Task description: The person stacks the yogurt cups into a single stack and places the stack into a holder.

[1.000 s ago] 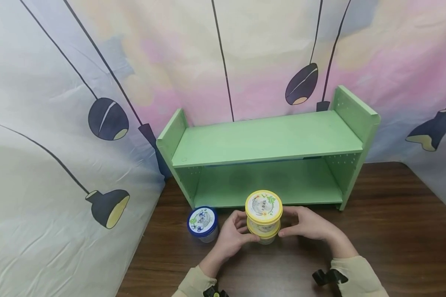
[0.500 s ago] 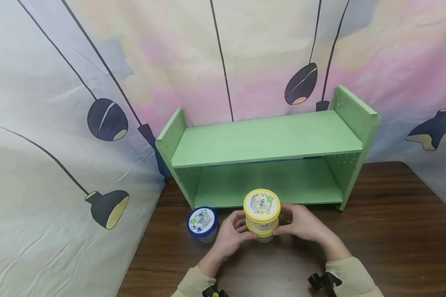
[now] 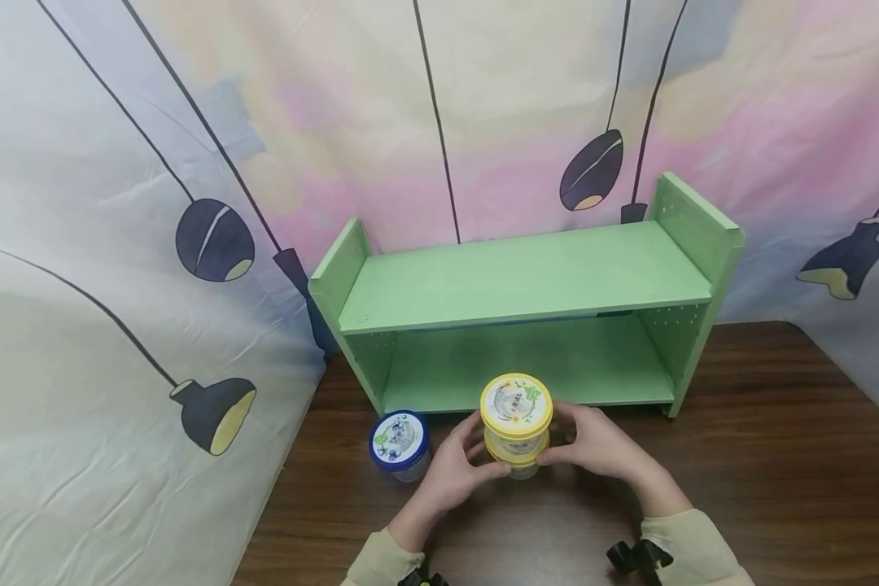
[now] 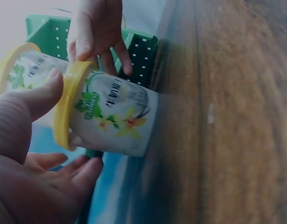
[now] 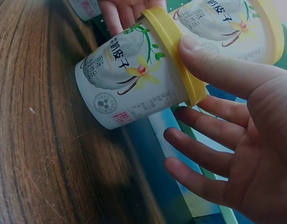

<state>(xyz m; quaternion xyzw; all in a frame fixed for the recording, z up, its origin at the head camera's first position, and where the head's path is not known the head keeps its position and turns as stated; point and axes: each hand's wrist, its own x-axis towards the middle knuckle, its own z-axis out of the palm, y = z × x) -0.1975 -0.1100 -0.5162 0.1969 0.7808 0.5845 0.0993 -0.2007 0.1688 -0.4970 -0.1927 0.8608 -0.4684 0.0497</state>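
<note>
The left hand (image 3: pixel 454 465) and right hand (image 3: pixel 602 441) curve thumbs and fingers round the lower yellow-lidded tub (image 4: pixel 113 114), one each side, likely so the top yellow-lidded tub (image 5: pixel 218 25) won't tip. The stack seems to stand on the table (image 3: pixel 791 456), farther from its left edge than the blue-lidded tub (image 3: pixel 399 442). Both wrist views show the lower tub's flower (image 5: pixel 142 70); the head view doesn't.

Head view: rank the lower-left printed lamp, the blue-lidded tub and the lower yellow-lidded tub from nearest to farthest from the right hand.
1. Lower yellow-lidded tub: just left of the right hand, at its thumb.
2. Blue-lidded tub: farther left, beyond the left hand.
3. Lower-left printed lamp: farthest left, on the backdrop.
</note>
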